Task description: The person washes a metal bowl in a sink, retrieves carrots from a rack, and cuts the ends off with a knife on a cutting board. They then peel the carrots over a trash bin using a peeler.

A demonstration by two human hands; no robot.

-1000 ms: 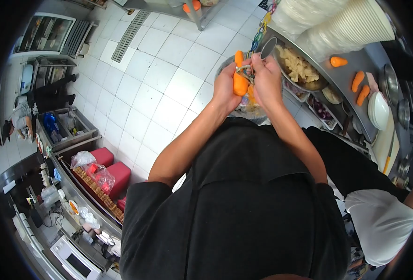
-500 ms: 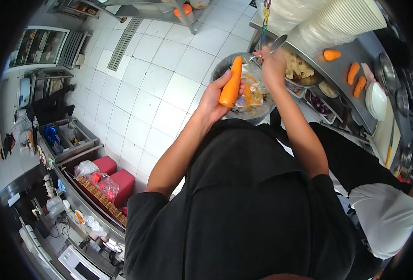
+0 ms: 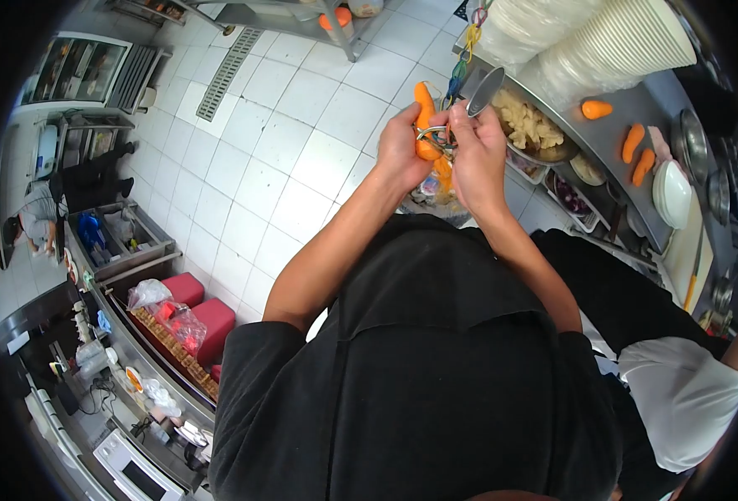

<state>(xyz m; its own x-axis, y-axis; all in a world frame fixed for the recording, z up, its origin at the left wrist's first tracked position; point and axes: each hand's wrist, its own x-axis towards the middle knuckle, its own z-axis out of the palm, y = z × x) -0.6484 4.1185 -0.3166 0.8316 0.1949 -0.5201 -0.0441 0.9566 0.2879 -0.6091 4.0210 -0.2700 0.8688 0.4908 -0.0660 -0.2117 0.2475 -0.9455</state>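
My left hand [image 3: 402,150] is wrapped round an orange carrot [image 3: 424,100], which stands nearly upright with its narrow end away from me. My right hand [image 3: 477,150] grips a metal tool [image 3: 487,90] with a flat, oval end; its wire-like part lies across the carrot. A chain of coloured links [image 3: 467,52] hangs beside the tool. Below both hands is a bin [image 3: 441,214] lined with plastic, with orange scraps in it, partly hidden by my hands and wrists.
On the steel counter [image 3: 611,142] at right are several carrots [image 3: 633,143], stacked white containers [image 3: 619,42], white dishes [image 3: 671,194] and a cutting board [image 3: 691,250]. A person in a white top [image 3: 686,392] is close at lower right. Another person [image 3: 39,217] bends at far left.
My right hand has come down and left, bringing the tool against the carrot. My left hand has shifted slightly, and the carrot has moved up with it. The distant person has come further into view.
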